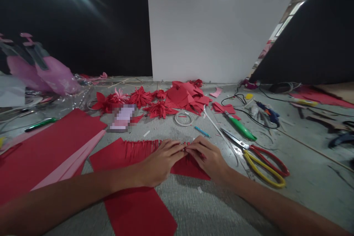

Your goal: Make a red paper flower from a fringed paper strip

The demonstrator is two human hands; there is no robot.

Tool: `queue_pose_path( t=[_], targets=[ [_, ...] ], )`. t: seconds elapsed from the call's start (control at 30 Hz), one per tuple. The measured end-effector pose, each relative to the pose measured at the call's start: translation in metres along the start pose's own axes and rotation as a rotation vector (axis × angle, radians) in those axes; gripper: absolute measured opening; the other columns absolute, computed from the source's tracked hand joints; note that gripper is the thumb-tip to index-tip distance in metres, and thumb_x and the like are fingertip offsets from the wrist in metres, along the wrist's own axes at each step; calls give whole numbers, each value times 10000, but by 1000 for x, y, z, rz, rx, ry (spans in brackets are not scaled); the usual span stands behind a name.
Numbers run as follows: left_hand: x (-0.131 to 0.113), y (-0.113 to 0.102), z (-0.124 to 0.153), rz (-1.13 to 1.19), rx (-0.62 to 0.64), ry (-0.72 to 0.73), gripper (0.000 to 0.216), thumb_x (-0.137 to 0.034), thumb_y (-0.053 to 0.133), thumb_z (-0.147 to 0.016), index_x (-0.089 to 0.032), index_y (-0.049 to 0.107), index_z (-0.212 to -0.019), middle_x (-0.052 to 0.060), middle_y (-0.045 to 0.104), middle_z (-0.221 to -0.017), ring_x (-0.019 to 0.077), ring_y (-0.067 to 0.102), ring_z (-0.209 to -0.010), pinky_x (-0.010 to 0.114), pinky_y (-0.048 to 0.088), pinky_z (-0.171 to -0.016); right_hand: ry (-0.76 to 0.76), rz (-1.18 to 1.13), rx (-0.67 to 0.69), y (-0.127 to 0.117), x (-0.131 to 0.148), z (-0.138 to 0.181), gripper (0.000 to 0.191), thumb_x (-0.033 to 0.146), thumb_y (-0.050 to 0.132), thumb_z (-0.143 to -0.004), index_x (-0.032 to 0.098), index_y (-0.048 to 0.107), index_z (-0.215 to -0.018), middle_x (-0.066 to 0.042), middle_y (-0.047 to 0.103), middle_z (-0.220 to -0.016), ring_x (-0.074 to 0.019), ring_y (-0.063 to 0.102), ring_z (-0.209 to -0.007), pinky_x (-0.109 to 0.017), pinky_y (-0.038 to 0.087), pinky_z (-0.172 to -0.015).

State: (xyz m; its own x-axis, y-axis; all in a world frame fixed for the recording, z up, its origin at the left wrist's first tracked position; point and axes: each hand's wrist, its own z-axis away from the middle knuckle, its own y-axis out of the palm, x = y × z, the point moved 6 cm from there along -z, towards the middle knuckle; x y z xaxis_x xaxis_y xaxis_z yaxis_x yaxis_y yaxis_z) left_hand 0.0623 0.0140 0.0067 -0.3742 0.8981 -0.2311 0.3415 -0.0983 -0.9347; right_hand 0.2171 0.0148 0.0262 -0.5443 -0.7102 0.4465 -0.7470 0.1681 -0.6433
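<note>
Head view: we see fringed red paper on a grey surface, long axis left to right, cut strands pointing away from us. Our right hand, nearly closed, pinches the fringe towards its right end. Our left hand, fingers curled, hides the middle; we cannot tell whether it grips. Our left forearm partly covers more red paper, cut off below

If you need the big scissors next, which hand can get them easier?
Probably the right hand: the scissors lie on its side, close by. The left hand is farther away and would likely cross over the right. Both hands are at the fringed red paper, though.
</note>
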Motion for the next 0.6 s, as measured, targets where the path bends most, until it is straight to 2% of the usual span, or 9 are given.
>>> queue_pose_path(
  t=[0.6],
  targets=[
    [-2, -2, -2, 21, 11, -6, 670, -25, 487, -783, -154, 400, -1434, 104, 498, -1427, 265, 333, -1399, 494, 234, -1183, 23, 11, 39, 3, -4, 2, 99, 189, 535, -956, 228, 611, -906, -30, 576, -839, -149, 602, -754, -270, 530, -671]
  ],
)
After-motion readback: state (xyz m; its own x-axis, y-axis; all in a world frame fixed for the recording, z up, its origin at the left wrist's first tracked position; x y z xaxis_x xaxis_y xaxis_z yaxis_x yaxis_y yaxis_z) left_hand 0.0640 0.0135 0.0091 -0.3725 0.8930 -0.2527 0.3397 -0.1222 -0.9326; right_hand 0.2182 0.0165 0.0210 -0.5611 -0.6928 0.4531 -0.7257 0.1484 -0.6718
